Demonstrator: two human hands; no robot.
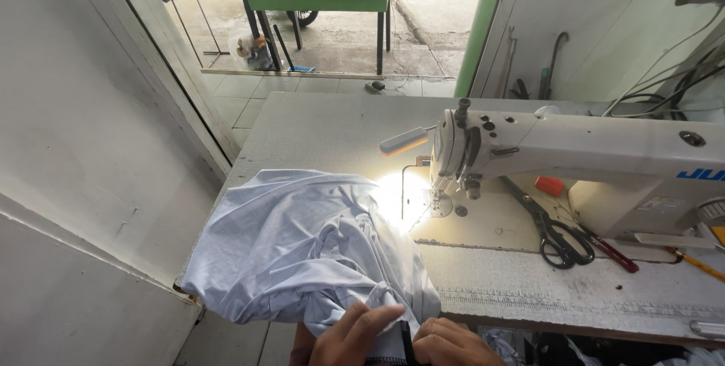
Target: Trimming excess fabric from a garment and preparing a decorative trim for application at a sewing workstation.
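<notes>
At the near edge of the grey table: left hand and right hand side by side, both closed on the lower hem of the pale blue fabric. Left fingers curled over a fold, pinching it. Right hand clamped on the edge just beside, knuckles up. Thin dark item between the two hands, upright; could not tell what it was or which hand gripped it.

Fabric bunched in a loose heap on the left part of the table, draped over the front-left corner, gathered toward the hands. Far edge of the heap near the needle area, not under it as far as visible.

To the right: white industrial sewing machine, head pointed left, lamp lit, bright glare on the bed around the presser foot. Black-handled scissors flat on the bed in front of the machine arm, blades pointing away. Red-handled tool just beside the scissor handles. Small orange object behind the scissors, against the machine base. Yellow pencil at far right.

Beyond the table: open doorway, tiled floor, green-fronted table outside
</notes>
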